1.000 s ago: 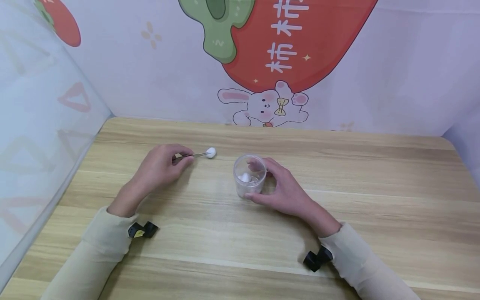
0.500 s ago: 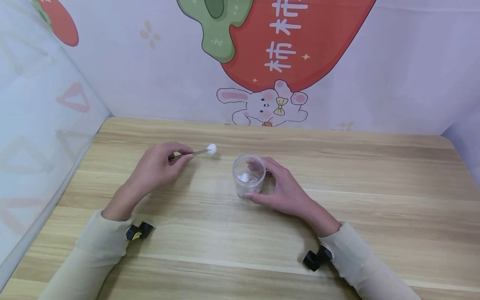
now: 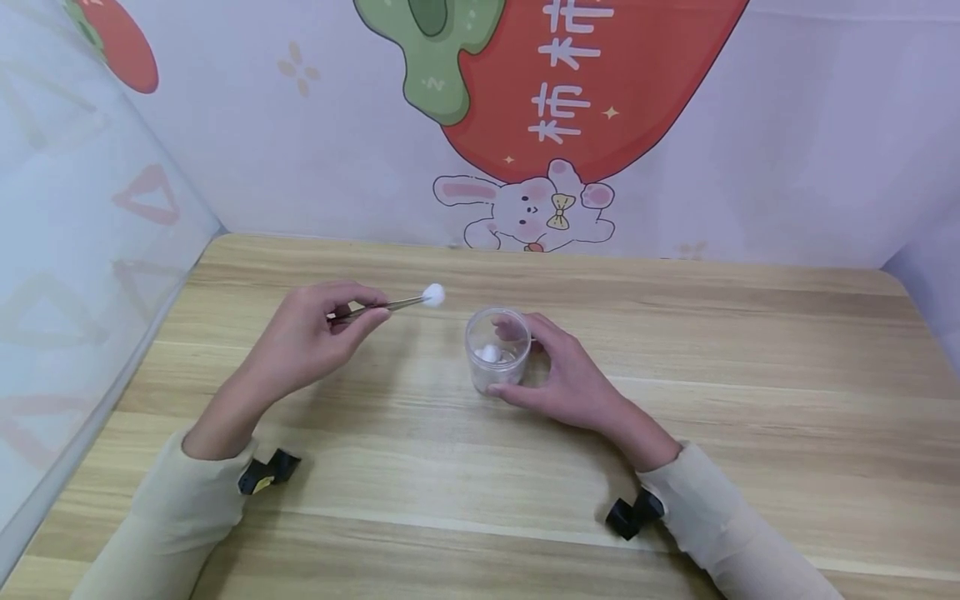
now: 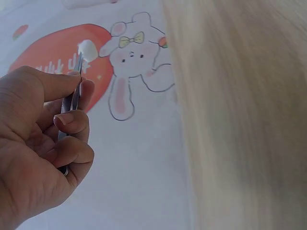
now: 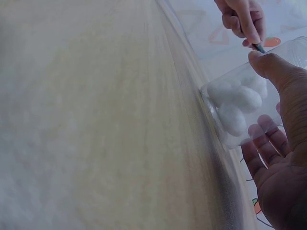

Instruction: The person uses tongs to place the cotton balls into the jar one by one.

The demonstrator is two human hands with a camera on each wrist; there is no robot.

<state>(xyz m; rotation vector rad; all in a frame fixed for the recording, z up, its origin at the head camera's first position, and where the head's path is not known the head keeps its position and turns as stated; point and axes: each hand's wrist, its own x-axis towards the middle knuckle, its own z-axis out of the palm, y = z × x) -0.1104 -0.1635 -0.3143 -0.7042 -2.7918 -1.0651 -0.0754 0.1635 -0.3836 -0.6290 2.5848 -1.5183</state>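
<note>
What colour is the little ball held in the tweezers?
White; the cotton ball at the tip of the tweezers shows best in the head view.

White cotton ball (image 3: 433, 294) on silver tweezers (image 3: 378, 307); clear jar (image 3: 497, 350) w/ white balls inside. Light wood-grain table (image 3: 750, 375). Cream sleeves (image 3: 187, 517). Backdrop (image 3: 787, 142): pale lilac, red-green persimmon, white-pink bunny w/ yellow bow.
</note>
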